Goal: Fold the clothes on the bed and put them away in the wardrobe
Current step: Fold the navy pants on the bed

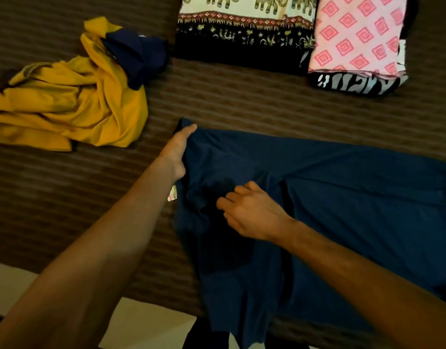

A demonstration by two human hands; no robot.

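Note:
A dark blue garment (pixel 342 197) lies spread over the near right part of the brown striped bed (pixel 65 197). My left hand (pixel 177 152) reaches to its far left edge, fingers straight along the cloth; whether the thumb pinches the edge is hidden. My right hand (pixel 249 210) rests on the middle of the garment with fingers loosely curled on the fabric. A small white label (pixel 172 193) shows at the garment's left edge, below my left wrist.
A crumpled yellow garment (pixel 73 107) with a navy piece (pixel 138 54) on it lies at the left. Folded at the far side are an elephant-print cloth (pixel 244 26), a pink diamond-print cloth (pixel 358 34) and a black-and-white one (pixel 355 85). The bed's near edge meets a pale floor (pixel 146 321).

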